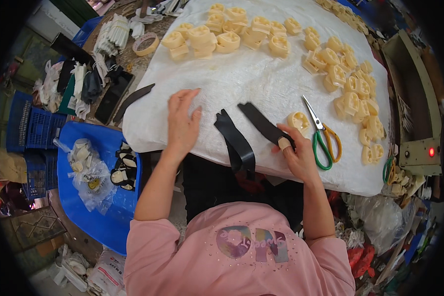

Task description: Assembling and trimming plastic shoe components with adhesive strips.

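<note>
My right hand is closed on the near end of a black strip, which stretches away up and to the left over the white-covered table. A tan wrap covers part of one of its fingers. Left of it, more black strips lie folded, their near end hanging over the table's front edge. My left hand is held over the cloth with nothing in it, fingers stretched out. Just beyond my right hand sits a single cream-coloured hollow piece. Scissors with green and orange handles lie to its right.
Clusters of cream hollow pieces line the table's far side and right side. Another dark strip crosses the left edge. A blue tub holding plastic bags stands lower left. At right is a metal box with a red light.
</note>
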A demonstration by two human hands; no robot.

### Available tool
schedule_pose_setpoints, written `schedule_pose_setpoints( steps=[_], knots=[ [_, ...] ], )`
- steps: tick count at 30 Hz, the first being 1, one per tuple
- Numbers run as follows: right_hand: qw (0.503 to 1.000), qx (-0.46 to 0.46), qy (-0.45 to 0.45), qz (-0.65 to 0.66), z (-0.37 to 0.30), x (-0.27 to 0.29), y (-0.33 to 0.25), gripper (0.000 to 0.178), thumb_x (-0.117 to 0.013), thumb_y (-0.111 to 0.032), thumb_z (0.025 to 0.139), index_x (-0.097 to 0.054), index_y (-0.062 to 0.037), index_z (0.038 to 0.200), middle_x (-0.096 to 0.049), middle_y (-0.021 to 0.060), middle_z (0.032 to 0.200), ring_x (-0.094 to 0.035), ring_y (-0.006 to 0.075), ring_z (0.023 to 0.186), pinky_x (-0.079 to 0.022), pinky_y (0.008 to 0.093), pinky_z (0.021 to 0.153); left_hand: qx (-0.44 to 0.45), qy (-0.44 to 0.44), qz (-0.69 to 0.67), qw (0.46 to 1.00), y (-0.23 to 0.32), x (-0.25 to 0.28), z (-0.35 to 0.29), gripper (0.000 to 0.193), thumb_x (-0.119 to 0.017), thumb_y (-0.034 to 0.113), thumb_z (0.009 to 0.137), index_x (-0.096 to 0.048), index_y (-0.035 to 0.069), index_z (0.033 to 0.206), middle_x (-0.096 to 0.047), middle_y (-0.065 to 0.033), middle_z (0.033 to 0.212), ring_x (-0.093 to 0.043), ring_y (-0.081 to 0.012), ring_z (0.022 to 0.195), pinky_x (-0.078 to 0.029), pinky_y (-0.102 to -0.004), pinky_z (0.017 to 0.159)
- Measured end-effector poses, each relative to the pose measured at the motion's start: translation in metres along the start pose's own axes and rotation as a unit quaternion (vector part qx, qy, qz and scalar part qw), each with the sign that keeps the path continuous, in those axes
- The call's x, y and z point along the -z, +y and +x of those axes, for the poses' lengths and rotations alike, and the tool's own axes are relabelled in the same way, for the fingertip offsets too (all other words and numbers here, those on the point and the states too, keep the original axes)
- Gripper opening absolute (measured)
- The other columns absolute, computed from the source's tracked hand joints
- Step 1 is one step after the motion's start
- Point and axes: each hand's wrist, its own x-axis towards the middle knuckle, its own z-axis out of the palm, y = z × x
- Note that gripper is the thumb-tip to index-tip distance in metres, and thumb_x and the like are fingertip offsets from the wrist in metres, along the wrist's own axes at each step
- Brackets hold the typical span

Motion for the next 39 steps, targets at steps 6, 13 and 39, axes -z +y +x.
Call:
schedule_pose_setpoints(
  steps=[6, 13, 39],
  knots=[
    [0.957, 0.082, 0.087, -0.263, -0.031, 0.008, 0.009, 0.038, -0.061, -0.005, 0.077, -0.054, -0.0048, 0.114, -0.060, 0.0130, 0.089, -0.057, 0.0302, 0.076, -0.047, 0.0379, 0.068, 0.044, 0.067, 0.394, 0.916, -0.076, 0.059, 0.025, 0.041, -0.057, 0.007, 0.080, -0.054, 0.009, 0.121, -0.047, -0.0167, 0.118, -0.043, -0.0307, 0.111, -0.030, -0.0447, 0.096],
    [0.949, 0.197, 0.090, -0.228, -0.038, -0.015, -0.002, 0.043, -0.068, -0.004, 0.067, -0.056, -0.0064, 0.109, -0.049, 0.0159, 0.108, -0.047, 0.0337, 0.095, -0.042, 0.0408, 0.080, 0.125, -0.070, 0.377, 0.915, -0.091, 0.091, 0.031, 0.045, -0.055, 0.003, 0.077, -0.054, 0.012, 0.121, -0.050, -0.0126, 0.107, -0.044, -0.0298, 0.110, -0.031, -0.0463, 0.090],
    [0.978, 0.179, 0.027, -0.104, -0.027, -0.030, 0.012, 0.051, -0.055, 0.009, 0.065, -0.052, 0.0009, 0.115, -0.055, 0.0166, 0.105, -0.057, 0.0317, 0.094, -0.049, 0.0378, 0.077, -0.245, -0.100, 0.007, 0.964, 0.067, -0.027, -0.062, 0.031, -0.071, -0.004, 0.058, -0.064, 0.003, 0.087, -0.057, -0.0100, 0.093, -0.054, -0.0286, 0.091, -0.045, -0.0389, 0.074]
  ],
)
